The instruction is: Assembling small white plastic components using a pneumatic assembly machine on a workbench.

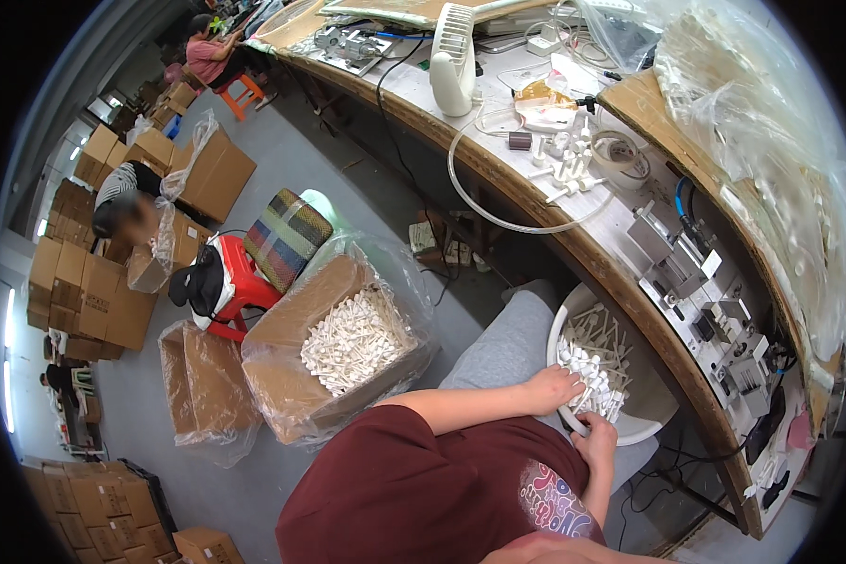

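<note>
A round white plastic basin (652, 428) rests against my grey-trousered lap, under the workbench edge. Small white plastic parts with thin stems (596, 350) are heaped inside it. My left hand (552, 388) lies across the near rim, its fingers bent and pressed together over the heap; what they hold, if anything, is hidden. Lower along the same rim is my right hand (596, 440), closed on the basin's edge with the fingers on the inner side and the thumb outside.
A plastic-lined carton (282, 383) of similar white parts stands to my left, beside a red stool (238, 299). The curved workbench (526, 202) carries a white fan (453, 61), tape rolls (620, 158) and metal fixtures (672, 249). Other people sit or bend farther off.
</note>
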Action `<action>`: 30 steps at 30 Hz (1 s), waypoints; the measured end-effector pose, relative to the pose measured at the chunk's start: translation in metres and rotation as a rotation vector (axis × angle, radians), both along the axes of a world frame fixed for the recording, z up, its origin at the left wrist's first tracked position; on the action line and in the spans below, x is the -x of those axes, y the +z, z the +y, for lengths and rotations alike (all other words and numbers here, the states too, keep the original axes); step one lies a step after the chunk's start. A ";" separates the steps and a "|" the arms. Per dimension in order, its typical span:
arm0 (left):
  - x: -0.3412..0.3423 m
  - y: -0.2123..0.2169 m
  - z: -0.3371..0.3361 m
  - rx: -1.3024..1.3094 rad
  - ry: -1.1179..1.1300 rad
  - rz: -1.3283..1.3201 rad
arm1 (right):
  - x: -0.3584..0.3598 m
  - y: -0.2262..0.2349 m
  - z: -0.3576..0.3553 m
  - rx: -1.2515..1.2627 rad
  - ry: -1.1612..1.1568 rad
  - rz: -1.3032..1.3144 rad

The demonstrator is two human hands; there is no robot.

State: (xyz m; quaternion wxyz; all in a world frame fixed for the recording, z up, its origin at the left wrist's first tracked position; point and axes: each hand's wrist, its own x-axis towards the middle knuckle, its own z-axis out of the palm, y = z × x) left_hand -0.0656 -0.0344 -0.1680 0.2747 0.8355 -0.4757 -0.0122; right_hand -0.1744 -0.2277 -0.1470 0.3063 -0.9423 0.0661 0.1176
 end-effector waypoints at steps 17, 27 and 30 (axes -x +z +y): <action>-0.014 0.036 0.001 0.058 -0.124 0.175 | -0.042 0.160 0.025 -0.336 -0.224 -0.710; -0.023 0.066 -0.020 0.075 -0.245 0.272 | -0.077 0.224 0.076 -0.270 -0.034 -2.063; -0.023 0.066 -0.022 0.089 -0.262 0.247 | -0.076 0.218 0.076 -0.224 -0.034 -2.073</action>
